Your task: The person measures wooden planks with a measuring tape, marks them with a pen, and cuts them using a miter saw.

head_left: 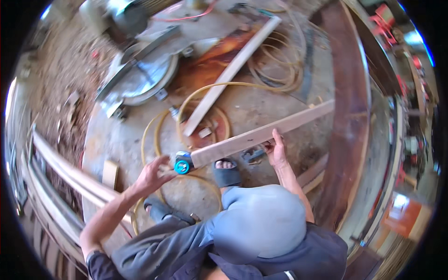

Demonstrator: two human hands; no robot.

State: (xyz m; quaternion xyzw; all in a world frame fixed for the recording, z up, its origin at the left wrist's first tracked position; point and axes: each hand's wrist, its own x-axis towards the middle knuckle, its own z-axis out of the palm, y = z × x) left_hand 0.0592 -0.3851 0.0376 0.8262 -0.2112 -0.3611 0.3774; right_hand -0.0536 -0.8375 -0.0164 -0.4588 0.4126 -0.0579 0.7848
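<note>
While right hand (277, 153) pinches long pale wooden board (252, 137) | left hand (152, 175), fingers apart, beside teal-black tape measure (182, 164) | board likely stiff, light; hold mid-edges

A: Please, which numbers do you get?
B: One left hand (154, 173) and one right hand (276, 151) — in total, two.
A: How many pale planks (263, 136) (232, 76) are in the middle?
B: I count two. At the sides there is more wood (347, 116), but its pieces I cannot count with certainty.
A: And the tape measure (182, 165)?
B: Only one. The sandals (226, 177) (161, 210) are two.
A: The loops of yellow hose (254, 85)?
B: Several — they overlap, so the exact number I cannot give.
</note>
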